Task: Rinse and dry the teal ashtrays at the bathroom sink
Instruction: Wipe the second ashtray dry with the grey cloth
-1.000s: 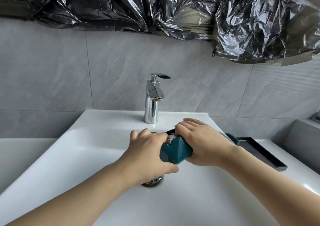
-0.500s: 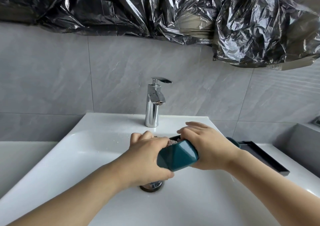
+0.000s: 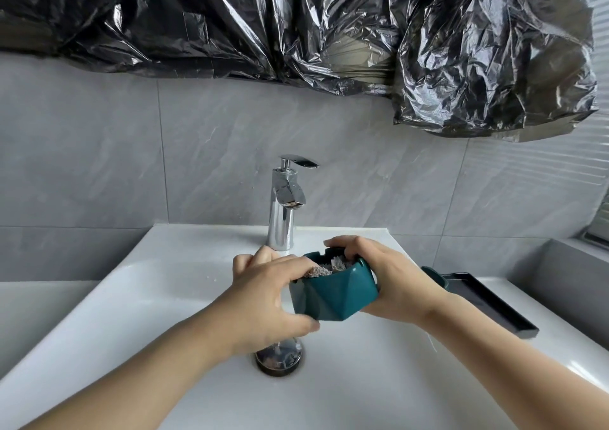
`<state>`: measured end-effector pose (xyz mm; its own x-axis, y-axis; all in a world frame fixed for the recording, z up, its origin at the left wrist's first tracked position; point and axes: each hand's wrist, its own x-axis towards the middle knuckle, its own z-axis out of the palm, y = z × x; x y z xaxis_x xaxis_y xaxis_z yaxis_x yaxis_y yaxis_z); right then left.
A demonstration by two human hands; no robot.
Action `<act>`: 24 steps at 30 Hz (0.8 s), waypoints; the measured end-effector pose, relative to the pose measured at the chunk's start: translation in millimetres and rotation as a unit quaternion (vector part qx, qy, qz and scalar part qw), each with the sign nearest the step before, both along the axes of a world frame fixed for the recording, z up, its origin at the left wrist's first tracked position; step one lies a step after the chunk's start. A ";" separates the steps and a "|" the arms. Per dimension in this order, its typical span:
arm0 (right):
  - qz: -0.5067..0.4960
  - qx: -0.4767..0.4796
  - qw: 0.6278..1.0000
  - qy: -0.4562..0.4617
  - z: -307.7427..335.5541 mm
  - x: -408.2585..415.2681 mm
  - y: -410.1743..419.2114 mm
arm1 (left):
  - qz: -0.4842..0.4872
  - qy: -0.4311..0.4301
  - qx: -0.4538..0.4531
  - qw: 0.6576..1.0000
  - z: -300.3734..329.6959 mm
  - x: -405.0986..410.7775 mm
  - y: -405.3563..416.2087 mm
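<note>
Left hand [image 3: 263, 301] grips the teal ashtray [image 3: 333, 292] over the sink [image 3: 138, 301], at 6 o'clock of the faucet [image 3: 284, 208], apparently steadying it while right hand [image 3: 384, 278] curls fingers onto a gray wad [image 3: 324, 268] inside, material indistinct; another teal piece [image 3: 435, 276] at 3 o'clock is mostly hidden.

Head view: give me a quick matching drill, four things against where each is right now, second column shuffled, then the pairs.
1. ashtray
2. tap
3. black tray
4. drain plug

A. bottom of the basin
B. held between both hands
C. sink rim, on the right
D. upright at the back of the sink

Pairs: 1-B, 2-D, 3-C, 4-A
</note>
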<state>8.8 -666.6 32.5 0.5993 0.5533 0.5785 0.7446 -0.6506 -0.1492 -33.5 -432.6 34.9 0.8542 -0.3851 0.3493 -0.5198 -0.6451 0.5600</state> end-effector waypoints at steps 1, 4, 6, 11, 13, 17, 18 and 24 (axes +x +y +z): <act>-0.007 -0.025 1.000 -0.008 0.9 -1.0 1.4 | -0.004 0.008 0.009 1.000 -0.1 -0.7 -0.3; -0.034 -0.102 0.993 -0.042 2.9 -4.8 7.0 | -0.017 -0.002 0.063 0.998 -0.8 -5.4 -3.6; -0.049 -0.135 0.988 -0.062 4.3 -6.5 10.7 | -0.007 -0.023 0.092 0.996 -1.6 -9.3 -7.2; -0.069 -0.166 0.977 -0.114 9.2 -6.8 14.9 | 0.047 -0.074 0.118 0.989 -1.2 -11.7 -15.0; -0.075 -0.168 0.975 -0.124 8.2 -6.6 15.7 | 0.056 -0.091 0.132 0.985 -0.5 -12.1 -15.9; -0.062 -0.166 0.978 -0.112 5.1 -8.0 15.6 | 0.016 -0.026 0.137 0.990 5.0 -8.9 -8.0; -0.052 -0.166 0.978 -0.114 5.5 -9.9 15.5 | 0.006 0.040 0.115 0.993 9.4 -7.5 -4.8; -0.025 -0.129 0.978 -0.162 21.4 -35.3 26.2 | 0.006 0.142 -0.073 0.987 29.5 -8.6 7.3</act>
<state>-26.5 -640.4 53.9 0.4366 0.6807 0.5883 0.6925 -0.6717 0.2633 -42.0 -425.3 64.4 0.9300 -0.3375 0.1454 -0.3206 -0.5520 0.7698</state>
